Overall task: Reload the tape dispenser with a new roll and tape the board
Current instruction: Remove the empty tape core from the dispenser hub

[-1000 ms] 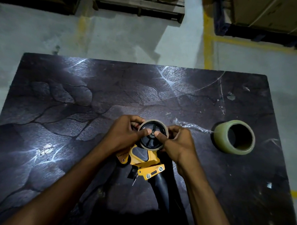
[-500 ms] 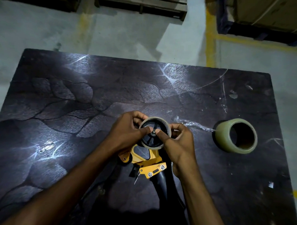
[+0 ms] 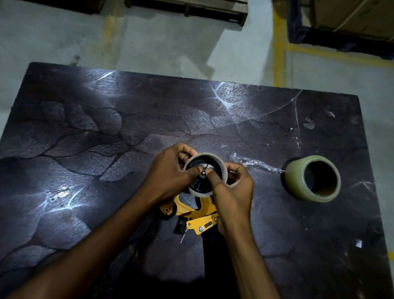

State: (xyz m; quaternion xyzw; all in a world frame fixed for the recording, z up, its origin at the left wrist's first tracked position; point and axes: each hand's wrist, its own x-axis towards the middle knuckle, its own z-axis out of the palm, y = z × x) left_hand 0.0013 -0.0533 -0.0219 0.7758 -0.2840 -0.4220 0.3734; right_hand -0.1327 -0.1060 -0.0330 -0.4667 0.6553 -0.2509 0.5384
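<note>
Both hands at board (image 3: 79, 144) centre, near front edge. Left hand (image 3: 168, 173) and right hand (image 3: 232, 187) closed around the spent tape core (image 3: 216, 160), thumbs meeting at the dispenser (image 3: 197, 217) hub. Core axis points up toward viewer, so pull-off likely goes that way. New tape roll (image 3: 294, 178) lies on its side near right edge, closer to right hand. No legible writing or brand.

Tape dispenser (image 3: 196, 213) on board (image 3: 102, 134), near centre, toward near edge; tape core (image 3: 204, 174) on dispenser's far end; left hand (image 3: 167, 177) left of core, right hand (image 3: 231, 191) right of it, both touching; new roll (image 3: 312, 178) on board, well right; plastic scrap (image 3: 254, 162) between core and roll.
</note>
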